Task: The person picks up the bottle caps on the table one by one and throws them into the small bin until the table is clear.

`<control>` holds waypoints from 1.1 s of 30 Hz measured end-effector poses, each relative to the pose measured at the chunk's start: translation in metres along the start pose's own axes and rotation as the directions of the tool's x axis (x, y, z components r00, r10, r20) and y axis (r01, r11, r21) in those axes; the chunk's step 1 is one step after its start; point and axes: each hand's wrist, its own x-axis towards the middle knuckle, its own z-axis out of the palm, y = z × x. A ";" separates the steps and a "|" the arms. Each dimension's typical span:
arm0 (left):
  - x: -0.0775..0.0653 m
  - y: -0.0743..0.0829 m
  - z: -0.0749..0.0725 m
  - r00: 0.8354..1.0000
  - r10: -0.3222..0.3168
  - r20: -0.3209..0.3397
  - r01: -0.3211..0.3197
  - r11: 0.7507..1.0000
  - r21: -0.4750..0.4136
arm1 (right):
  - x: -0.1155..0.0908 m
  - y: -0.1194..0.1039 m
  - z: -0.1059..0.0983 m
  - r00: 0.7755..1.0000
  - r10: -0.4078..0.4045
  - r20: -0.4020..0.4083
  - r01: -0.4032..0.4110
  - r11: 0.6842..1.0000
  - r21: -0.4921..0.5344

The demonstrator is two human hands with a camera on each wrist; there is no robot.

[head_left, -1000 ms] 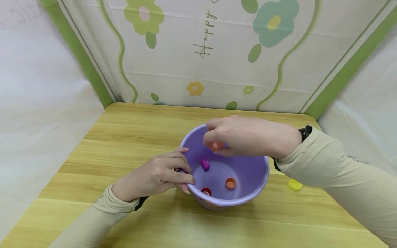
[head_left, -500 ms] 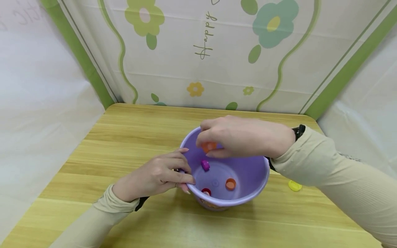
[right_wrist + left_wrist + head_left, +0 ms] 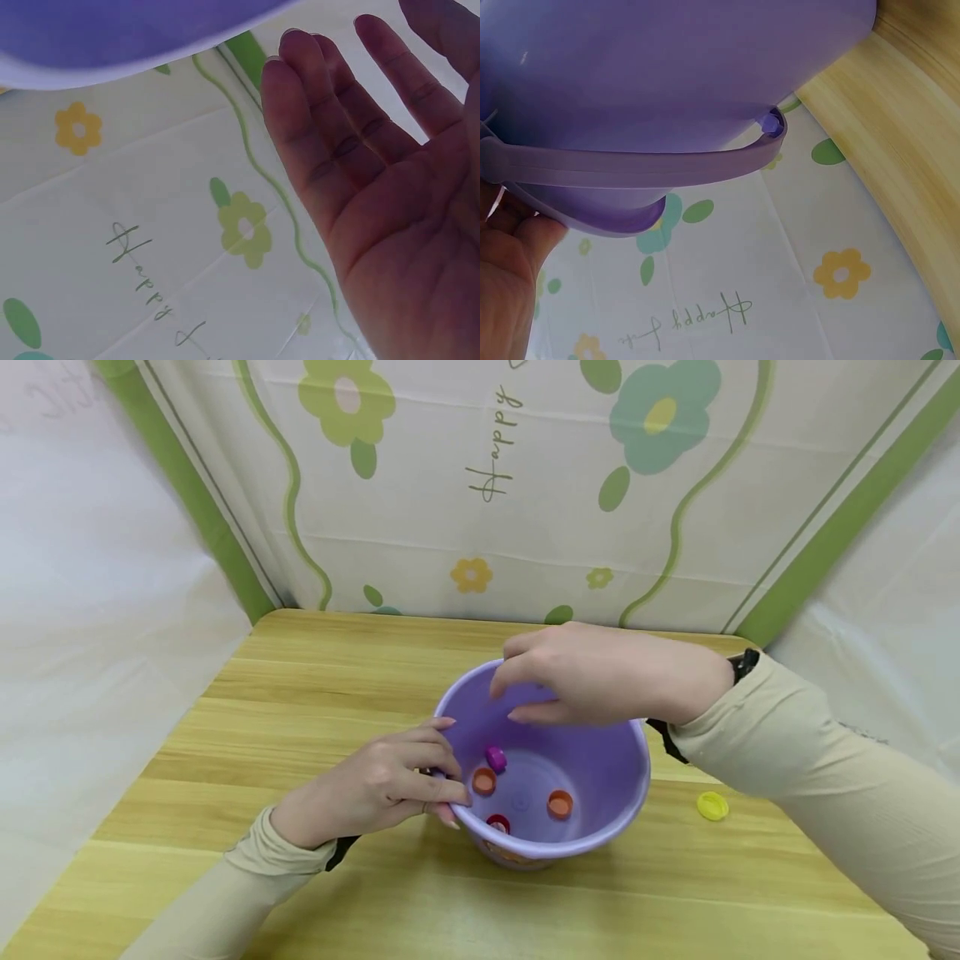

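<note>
A purple plastic bucket stands on the table, its mouth facing up. My left hand grips the bucket's left rim; in the left wrist view the bucket's handle hangs along its side. Over the far part of the bucket mouth, my right hand holds nothing, thumb and fingers apart. In the right wrist view its palm is bare. Inside the bucket lie two orange bottle caps, a magenta cap and a red cap, the last partly hidden by the near wall.
On the wooden table, right of the bucket, lies a yellow cap close to the right forearm. A white cloth printed with flowers hangs behind the table. White sheets hang at both sides.
My right hand has let go of an orange cap, which now lies at the left of the bucket's floor. That hand has risen slightly and its fingers have spread. The left hand stays put.
</note>
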 end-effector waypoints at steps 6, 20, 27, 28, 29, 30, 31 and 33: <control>-0.001 0.000 0.000 1.000 -0.011 -0.006 0.011 1.000 -0.005 | -0.017 0.018 -0.005 0.997 0.068 -0.026 -0.067 0.998 0.017; -0.001 0.000 0.000 1.000 -0.007 -0.012 0.007 1.000 -0.014 | -0.104 0.088 0.010 0.918 0.397 -0.013 -0.393 0.912 0.118; -0.002 -0.001 0.001 1.000 -0.002 -0.017 0.001 1.000 -0.011 | -0.159 0.129 0.048 0.810 0.580 0.082 -0.585 0.795 0.158; -0.002 -0.001 0.001 1.000 -0.001 -0.018 0.001 1.000 -0.010 | -0.166 0.134 0.054 0.792 0.603 0.097 -0.611 0.774 0.167; -0.002 -0.001 0.001 1.000 -0.001 -0.018 0.001 1.000 -0.011 | -0.174 0.140 0.062 0.781 0.615 0.108 -0.623 0.761 0.179; -0.002 -0.001 0.001 1.000 -0.001 -0.019 0.001 1.000 -0.012 | -0.181 0.145 0.069 0.771 0.626 0.114 -0.635 0.747 0.196; -0.002 -0.001 0.001 1.000 -0.002 -0.020 0.001 1.000 -0.012 | -0.188 0.150 0.077 0.766 0.632 0.120 -0.642 0.738 0.207; -0.002 -0.001 0.001 1.000 -0.003 -0.021 0.003 1.000 -0.014 | -0.199 0.158 0.092 0.748 0.651 0.132 -0.662 0.715 0.225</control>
